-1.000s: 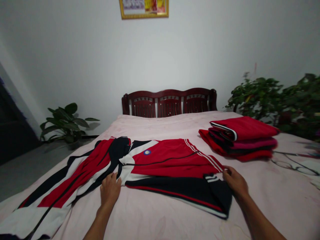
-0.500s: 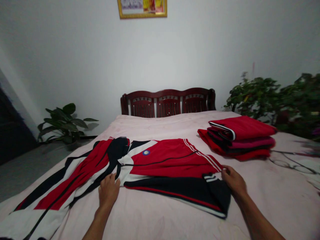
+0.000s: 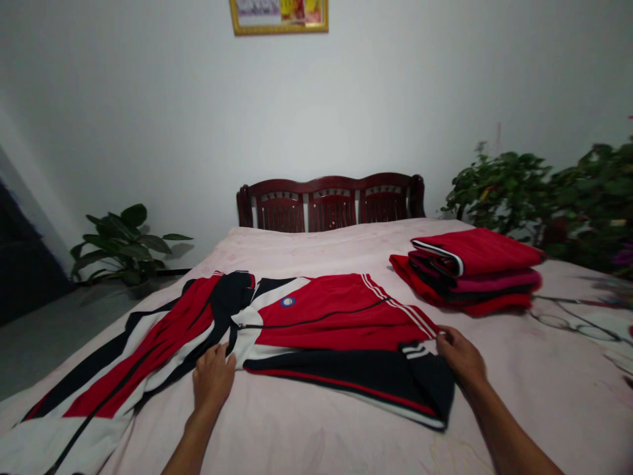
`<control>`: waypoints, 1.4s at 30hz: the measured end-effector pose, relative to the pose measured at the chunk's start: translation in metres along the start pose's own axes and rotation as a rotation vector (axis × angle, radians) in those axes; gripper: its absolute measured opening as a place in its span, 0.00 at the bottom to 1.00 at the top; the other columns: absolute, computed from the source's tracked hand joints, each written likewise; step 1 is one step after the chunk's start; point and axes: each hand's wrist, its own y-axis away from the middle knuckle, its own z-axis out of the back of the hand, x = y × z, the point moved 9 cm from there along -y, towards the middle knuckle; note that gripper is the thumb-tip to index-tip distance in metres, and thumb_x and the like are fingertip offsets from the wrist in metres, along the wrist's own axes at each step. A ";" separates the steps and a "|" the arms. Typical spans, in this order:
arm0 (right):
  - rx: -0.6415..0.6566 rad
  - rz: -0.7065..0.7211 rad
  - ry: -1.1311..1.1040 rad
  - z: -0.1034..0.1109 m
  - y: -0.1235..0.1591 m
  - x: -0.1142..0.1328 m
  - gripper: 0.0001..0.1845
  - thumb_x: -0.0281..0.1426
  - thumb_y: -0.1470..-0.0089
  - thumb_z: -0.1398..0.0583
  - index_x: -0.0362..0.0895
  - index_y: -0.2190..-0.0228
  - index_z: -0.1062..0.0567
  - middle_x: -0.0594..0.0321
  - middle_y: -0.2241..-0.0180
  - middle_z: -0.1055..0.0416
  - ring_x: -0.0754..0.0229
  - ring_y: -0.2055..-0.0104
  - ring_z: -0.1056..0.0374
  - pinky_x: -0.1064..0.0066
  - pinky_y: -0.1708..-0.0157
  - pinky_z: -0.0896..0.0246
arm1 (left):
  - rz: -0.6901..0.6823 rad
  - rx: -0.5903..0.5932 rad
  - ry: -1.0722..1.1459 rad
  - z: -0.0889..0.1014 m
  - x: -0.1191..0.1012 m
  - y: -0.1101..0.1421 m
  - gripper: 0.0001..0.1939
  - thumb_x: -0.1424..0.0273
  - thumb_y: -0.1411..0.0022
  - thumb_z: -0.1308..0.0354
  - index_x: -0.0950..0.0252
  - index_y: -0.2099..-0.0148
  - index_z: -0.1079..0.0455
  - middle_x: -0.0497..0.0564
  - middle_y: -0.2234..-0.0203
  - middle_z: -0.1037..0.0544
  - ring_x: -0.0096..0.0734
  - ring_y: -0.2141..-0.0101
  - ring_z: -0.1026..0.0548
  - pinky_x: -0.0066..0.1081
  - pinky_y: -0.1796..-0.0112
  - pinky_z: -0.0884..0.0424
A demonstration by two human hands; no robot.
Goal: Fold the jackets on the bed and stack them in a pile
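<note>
A red, black and white track jacket (image 3: pixel 336 323) lies partly folded on a pink bedsheet (image 3: pixel 306 429), with one long sleeve (image 3: pixel 123 359) stretched out to the left. My left hand (image 3: pixel 212 381) rests on the jacket near its collar, fingers curled onto the cloth. My right hand (image 3: pixel 459 356) pinches the jacket's hem at the right edge, beside the striped cuff (image 3: pixel 418 351).
A stack of folded red garments (image 3: pixel 469 270) sits at the back right of the bed. A dark wooden headboard (image 3: pixel 331 201) stands behind. Potted plants stand at the left (image 3: pixel 123 241) and right (image 3: pixel 544 194). Thin cords (image 3: pixel 568 323) lie on the sheet at right.
Both hands stay on the jacket; the view has drifted slightly right and the left hand has edged a little forward on the cloth.
</note>
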 end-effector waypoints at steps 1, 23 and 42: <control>-0.003 0.000 0.001 0.000 0.001 0.000 0.26 0.43 0.48 0.48 0.47 0.52 0.26 0.62 0.70 0.23 0.54 0.68 0.27 0.66 0.69 0.40 | 0.000 0.001 0.001 0.000 0.000 0.000 0.21 0.65 0.31 0.54 0.65 0.42 0.30 0.60 0.44 0.28 0.49 0.47 0.30 0.41 0.53 0.33; 0.008 -0.036 0.026 0.004 0.007 0.010 0.27 0.43 0.48 0.50 0.46 0.51 0.26 0.62 0.71 0.23 0.55 0.69 0.28 0.66 0.69 0.40 | 0.021 0.041 0.036 -0.001 0.001 0.001 0.21 0.65 0.30 0.56 0.65 0.41 0.31 0.59 0.43 0.29 0.52 0.46 0.32 0.44 0.52 0.33; -0.005 -0.007 -0.008 0.002 0.004 0.005 0.25 0.42 0.48 0.48 0.46 0.52 0.25 0.63 0.73 0.24 0.55 0.70 0.28 0.66 0.70 0.40 | 0.034 0.060 0.067 -0.003 0.002 -0.001 0.22 0.65 0.31 0.56 0.65 0.41 0.31 0.59 0.42 0.30 0.52 0.45 0.33 0.45 0.48 0.35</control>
